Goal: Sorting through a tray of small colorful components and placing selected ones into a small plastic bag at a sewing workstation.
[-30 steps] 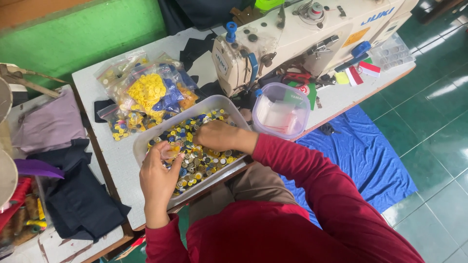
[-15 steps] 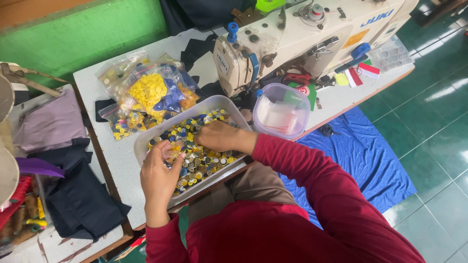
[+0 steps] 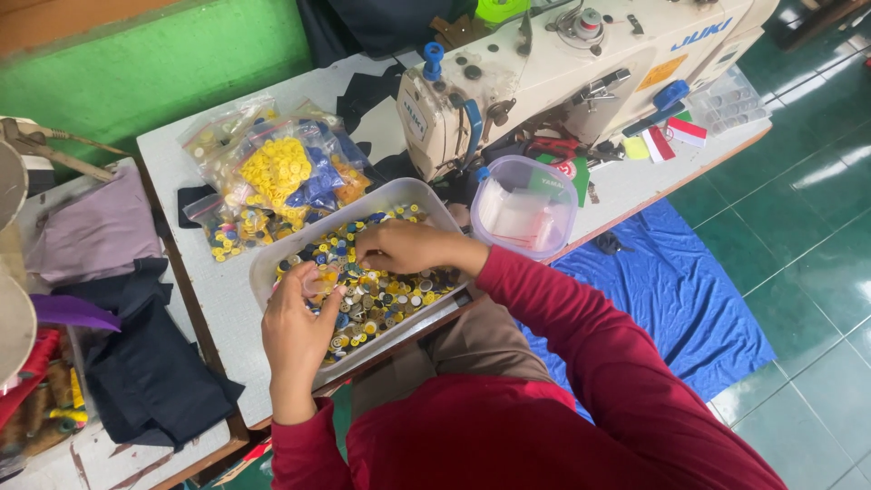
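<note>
Change since the earlier frame: very little; the right hand point(image 3: 404, 247) has crept a touch toward the near-left of the tray, and the left hand point(image 3: 298, 318) sits in the same spot at the tray's front edge.
Bench point(image 3: 195, 163): a pale worktop, crowded from end to end.
Sewing machine point(image 3: 581, 63): cream-coloured, standing at the far right of the bench, well behind the tray.
Tray point(image 3: 413, 192): a shallow grey tub in front of the person, touching the bench's near edge.
Buttons point(image 3: 381, 295): a mixed layer of yellow, blue, white and dark ones fills the tray floor.
Progress: as a judgement, much is left; the tray lot is thoroughly mixed, and no separate heap shows beside it.
Bags point(image 3: 272, 172): clear bags of buttons, one mostly yellow, lie just behind the tray on the left.
Round tub point(image 3: 524, 207): clear with a lilac rim, just right of the tray, close to the right forearm.
Dark cloth point(image 3: 136, 363): folded pieces on a side table to the left, clear of the hands.
Right hand: fingertips curled down onto the buttons in mid-tray, pinching among them.
Left hand: fingers closed on a few buttons at the tray's front left; how many cannot be told.
</note>
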